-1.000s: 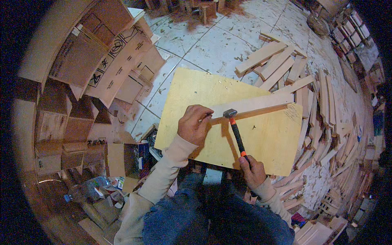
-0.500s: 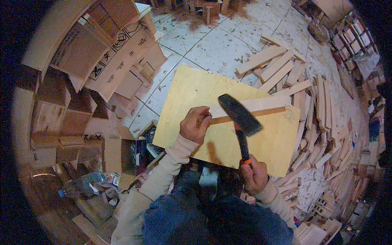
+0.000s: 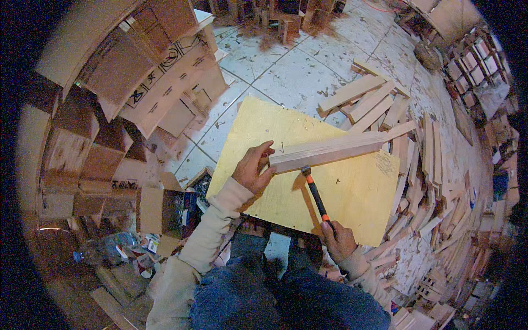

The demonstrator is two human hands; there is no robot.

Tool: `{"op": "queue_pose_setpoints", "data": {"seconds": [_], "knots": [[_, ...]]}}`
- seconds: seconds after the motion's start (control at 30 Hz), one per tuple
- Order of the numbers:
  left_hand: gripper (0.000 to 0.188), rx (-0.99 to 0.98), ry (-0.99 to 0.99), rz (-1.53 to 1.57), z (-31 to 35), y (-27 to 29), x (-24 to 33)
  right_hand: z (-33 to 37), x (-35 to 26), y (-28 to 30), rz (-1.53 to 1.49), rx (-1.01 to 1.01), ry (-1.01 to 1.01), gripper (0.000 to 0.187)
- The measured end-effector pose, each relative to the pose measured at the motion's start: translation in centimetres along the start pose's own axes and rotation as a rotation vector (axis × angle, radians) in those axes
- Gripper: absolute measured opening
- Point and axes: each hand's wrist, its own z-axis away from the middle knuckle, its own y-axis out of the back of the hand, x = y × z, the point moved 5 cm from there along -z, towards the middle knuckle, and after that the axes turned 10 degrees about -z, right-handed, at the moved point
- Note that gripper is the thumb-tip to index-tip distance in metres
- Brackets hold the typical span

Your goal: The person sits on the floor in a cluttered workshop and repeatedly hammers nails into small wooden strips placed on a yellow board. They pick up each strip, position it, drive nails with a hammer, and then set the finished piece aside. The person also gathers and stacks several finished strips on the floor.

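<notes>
Nearest to me, at the near edge of the flat, pale yellow wooden board (image 3: 363,203), the person's right hand (image 3: 339,242) is closed around the black-and-orange handle of a small hammer with a dark metal head (image 3: 318,201). Half a second ago that head was up in a blur; now it hangs low over the middle of the board, just by the wood's near side, so no blow seems to be landing at this instant.

Farther in, over the board's left part, the left hand (image 3: 253,169) has loosened from its pinch: it curves half open, thumb by the end of a long, pale, squared wooden strip (image 3: 324,151). The strip slants across the board toward its right edge, left end at the left hand, right end well apart from both hands. It now shows a grained upper face and a pale near side, so I judge it has been rolled over. A thin dark nail (image 3: 282,147) stands by its far edge, just beyond the left fingers; whether it is in the wood I can't tell.

Right of the board, loose pale wooden strips (image 3: 429,144) lie heaped; beyond it spreads the littered white tiled floor (image 3: 308,60).
</notes>
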Motion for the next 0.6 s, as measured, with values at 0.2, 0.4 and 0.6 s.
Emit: {"op": "queue_pose_setpoints", "data": {"seconds": [0.2,0.4,0.6], "knots": [[0.041,0.096,-0.154,-0.306,-0.7,0.1,-0.2,1.1,0.6,0.0,-0.008,-0.012,0.002,0.043],[0.04,0.104,-0.138,-0.163,1.0,-0.5,1.0,1.7,0.3,0.1,-0.051,0.006,-0.02,0.04],[0.043,0.148,-0.319,-0.294,1.4,0.1,2.6,1.8,-0.5,0.3,-0.146,0.036,0.1,0.035]]}}
